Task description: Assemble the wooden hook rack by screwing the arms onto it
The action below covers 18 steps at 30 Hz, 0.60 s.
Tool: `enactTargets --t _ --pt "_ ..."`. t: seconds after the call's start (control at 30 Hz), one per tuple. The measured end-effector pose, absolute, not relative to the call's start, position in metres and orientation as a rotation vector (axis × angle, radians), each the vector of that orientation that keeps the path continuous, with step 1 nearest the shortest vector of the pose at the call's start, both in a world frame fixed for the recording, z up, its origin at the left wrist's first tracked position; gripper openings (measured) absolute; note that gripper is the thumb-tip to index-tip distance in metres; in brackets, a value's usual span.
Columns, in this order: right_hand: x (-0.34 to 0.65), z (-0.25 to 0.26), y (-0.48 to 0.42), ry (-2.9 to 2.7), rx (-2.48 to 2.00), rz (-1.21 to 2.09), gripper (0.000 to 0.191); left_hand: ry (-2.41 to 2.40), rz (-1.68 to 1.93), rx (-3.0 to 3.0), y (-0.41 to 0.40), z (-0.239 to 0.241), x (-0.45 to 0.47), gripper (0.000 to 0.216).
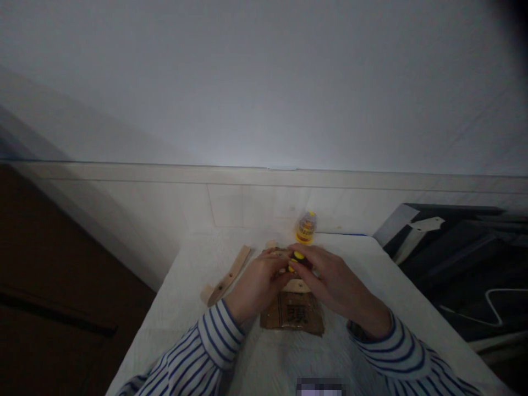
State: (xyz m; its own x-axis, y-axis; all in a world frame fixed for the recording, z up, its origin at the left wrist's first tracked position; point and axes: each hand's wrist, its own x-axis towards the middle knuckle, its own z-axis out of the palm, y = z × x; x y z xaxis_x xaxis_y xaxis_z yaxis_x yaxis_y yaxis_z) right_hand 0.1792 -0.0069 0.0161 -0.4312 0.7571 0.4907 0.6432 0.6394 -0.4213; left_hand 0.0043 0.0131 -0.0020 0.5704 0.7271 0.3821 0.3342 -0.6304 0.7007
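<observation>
My left hand (259,280) and my right hand (330,278) meet over the middle of the white table (181,297), fingers curled together. Between them shows a small yellow and black tool (297,257), which my right hand grips. Under my fingers lies a light wooden piece (296,286), and my left hand's fingers close on its near end. A brown packet with printed characters (293,313) lies just below the hands. Both forearms wear blue and white striped sleeves.
A curved wooden slat with holes (229,276) lies left of my hands. A small clear and yellow container (306,227) stands at the table's far edge by the white wall. Dark objects (462,247) sit to the right, a dark floor to the left.
</observation>
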Motion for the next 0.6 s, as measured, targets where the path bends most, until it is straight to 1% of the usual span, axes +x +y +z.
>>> enactTargets --t 0.17,0.47,0.6 --pt "0.1790 0.0143 -0.0071 -2.186 -1.093 0.198 0.026 0.827 0.876 2.245 0.0125 -0.0031 0.0038 0.010" --pt "0.1793 0.0105 -0.0053 -2.198 -1.138 0.186 0.027 0.785 0.856 2.224 0.0141 -0.0037 0.0031 0.017" --pt "0.1784 0.0109 -0.0053 -2.193 -1.150 0.173 0.027 0.863 0.836 2.217 0.0130 -0.0039 0.0035 0.015"
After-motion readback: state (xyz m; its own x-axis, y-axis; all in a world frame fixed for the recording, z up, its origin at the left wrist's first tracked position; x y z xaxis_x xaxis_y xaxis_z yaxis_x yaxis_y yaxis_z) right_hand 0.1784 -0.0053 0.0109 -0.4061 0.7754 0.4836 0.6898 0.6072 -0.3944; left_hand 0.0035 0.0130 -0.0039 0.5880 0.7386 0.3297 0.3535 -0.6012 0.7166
